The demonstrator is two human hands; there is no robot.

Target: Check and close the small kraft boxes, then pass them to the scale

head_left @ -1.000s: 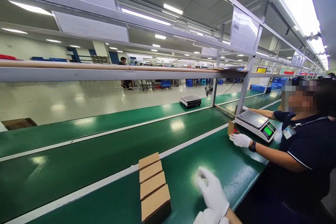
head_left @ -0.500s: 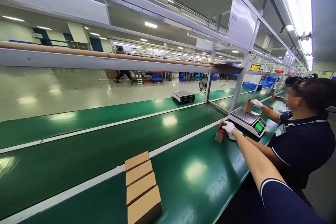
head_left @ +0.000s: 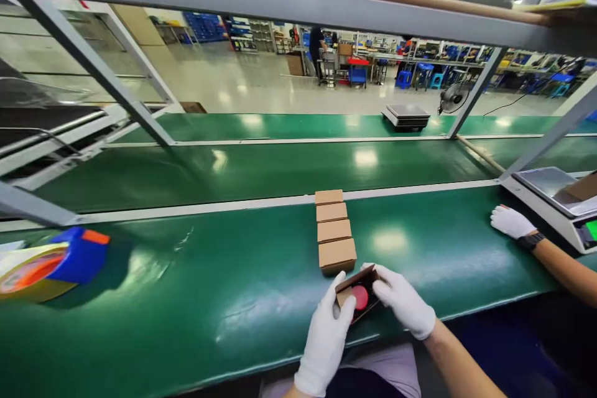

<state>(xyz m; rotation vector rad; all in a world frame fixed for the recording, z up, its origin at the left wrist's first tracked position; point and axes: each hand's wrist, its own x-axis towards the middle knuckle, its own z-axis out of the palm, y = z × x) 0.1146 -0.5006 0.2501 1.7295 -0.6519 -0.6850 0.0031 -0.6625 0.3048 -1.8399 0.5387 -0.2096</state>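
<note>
An open cardboard box point(head_left: 346, 296) with a round pink-red item point(head_left: 360, 298) inside is held between my two gloved hands near the front edge of the green work surface. My left hand point(head_left: 326, 329) grips its left side, thumb over the near edge. On the right side, my right hand point(head_left: 403, 298) has its fingers closed on the box's wall and flap. Just beyond the hands, a row of several closed brown boxes point(head_left: 336, 252) runs away from me toward the white strip.
A tape dispenser point(head_left: 84, 255) sits at the left. At the right, a co-worker's gloved hand point(head_left: 513, 222) rests beside a weighing scale point(head_left: 550, 189) with a box on it. Another scale point(head_left: 407, 113) stands farther back, near a metal post point(head_left: 478, 92) and a fan point(head_left: 453, 99).
The view has swung left and down. The open box, earlier at the right by the scale, is now in front of me, and my left hand has come into view on it.
</note>
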